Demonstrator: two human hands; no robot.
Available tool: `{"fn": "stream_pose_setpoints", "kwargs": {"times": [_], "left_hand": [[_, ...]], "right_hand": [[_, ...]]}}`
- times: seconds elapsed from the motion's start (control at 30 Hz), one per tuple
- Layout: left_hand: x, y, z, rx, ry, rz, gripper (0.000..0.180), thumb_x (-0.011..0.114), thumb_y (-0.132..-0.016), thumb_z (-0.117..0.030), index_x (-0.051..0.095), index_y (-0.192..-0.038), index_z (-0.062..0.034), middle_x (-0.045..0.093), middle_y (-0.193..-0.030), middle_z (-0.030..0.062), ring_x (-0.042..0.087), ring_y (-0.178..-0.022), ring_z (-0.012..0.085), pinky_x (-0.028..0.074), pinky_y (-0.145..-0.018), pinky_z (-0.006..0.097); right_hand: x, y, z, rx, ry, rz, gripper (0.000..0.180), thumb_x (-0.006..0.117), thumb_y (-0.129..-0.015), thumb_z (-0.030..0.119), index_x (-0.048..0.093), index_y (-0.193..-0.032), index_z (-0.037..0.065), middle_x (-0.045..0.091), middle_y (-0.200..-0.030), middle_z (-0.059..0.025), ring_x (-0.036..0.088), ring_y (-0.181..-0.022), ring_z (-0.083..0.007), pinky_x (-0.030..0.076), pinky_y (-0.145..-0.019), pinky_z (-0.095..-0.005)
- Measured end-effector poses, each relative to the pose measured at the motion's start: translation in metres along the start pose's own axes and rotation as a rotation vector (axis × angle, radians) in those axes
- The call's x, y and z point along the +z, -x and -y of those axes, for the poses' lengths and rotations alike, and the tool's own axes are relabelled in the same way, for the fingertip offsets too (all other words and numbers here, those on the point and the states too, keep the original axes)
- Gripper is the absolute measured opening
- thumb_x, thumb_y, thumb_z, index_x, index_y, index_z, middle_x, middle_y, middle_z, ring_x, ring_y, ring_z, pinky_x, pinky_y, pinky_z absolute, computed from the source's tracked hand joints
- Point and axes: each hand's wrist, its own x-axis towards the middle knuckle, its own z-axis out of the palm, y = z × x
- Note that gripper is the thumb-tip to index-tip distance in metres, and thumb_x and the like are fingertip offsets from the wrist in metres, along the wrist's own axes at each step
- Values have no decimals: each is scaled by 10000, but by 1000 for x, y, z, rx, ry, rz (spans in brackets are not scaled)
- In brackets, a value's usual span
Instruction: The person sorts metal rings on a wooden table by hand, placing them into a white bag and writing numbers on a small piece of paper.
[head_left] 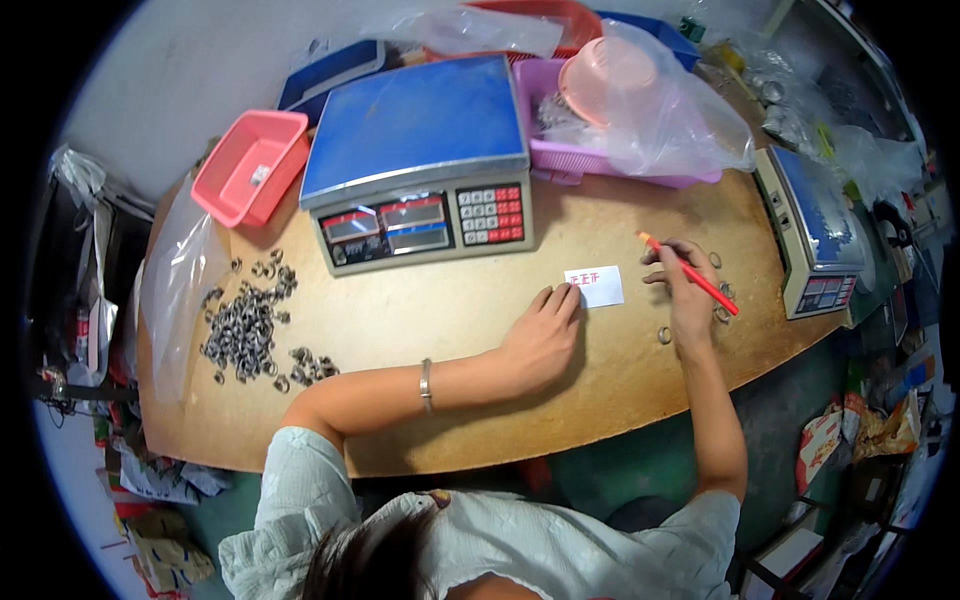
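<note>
A small white paper slip (pixel 606 292) with red pen strokes lies on the table in front of me. The fingertips of my left hand (pixel 545 335) rest flat on its left edge. To the slip's right, my right hand (pixel 688 290) grips a red pen (pixel 714 290), with the pen's orange end pointing up and left, away from the paper. A few metal rings (pixel 664 336) lie around my right hand, partly hidden by it. Far to the left is a heap of small grey metal rings (pixel 240 335), with some scattered around it.
A large scale with a blue platform (pixel 420 125) stands behind the slip. Beside it are a pink basin (pixel 252 170) and a purple basket (pixel 640 168) holding a pink tub and plastic bags. Another scale (pixel 815 215) stands at the right edge. Clear plastic (pixel 185 300) lies at left.
</note>
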Motion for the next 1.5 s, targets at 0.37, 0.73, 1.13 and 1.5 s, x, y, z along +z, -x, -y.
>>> {"fn": "stream_pose_setpoints", "kwargs": {"times": [0.37,0.73,1.13,1.5], "left_hand": [[-2,33,-8,-94,71,-78,497,521,-702,-136,476,-1129,114,419,-1217,229,425,-1087,311,380,-815,393],[-8,34,-6,-114,159,-38,475,509,-709,-132,488,-1116,110,421,-1217,198,419,-1098,290,376,-818,387],[-10,33,-5,-111,159,-4,453,492,-723,-134,500,-1112,99,427,-1219,197,420,-1104,292,375,-826,402],[-9,34,-5,-124,148,-9,456,495,-725,-144,500,-1119,87,432,-1220,183,420,-1105,275,374,-810,393]], "right_hand": [[52,30,-38,74,15,216,80,569,-845,75,536,-838,3,598,-728,-31,518,-585,-55,413,-491,-187],[53,24,-42,42,265,269,179,619,-797,67,517,-674,-11,508,-528,-12,416,-486,-37,332,-441,-217],[58,24,-33,39,340,276,176,627,-782,42,508,-661,-5,494,-512,-9,407,-464,-38,328,-428,-216],[57,25,-37,-70,397,226,184,616,-784,36,483,-662,-2,466,-500,-28,410,-447,-59,330,-419,-231]]}}
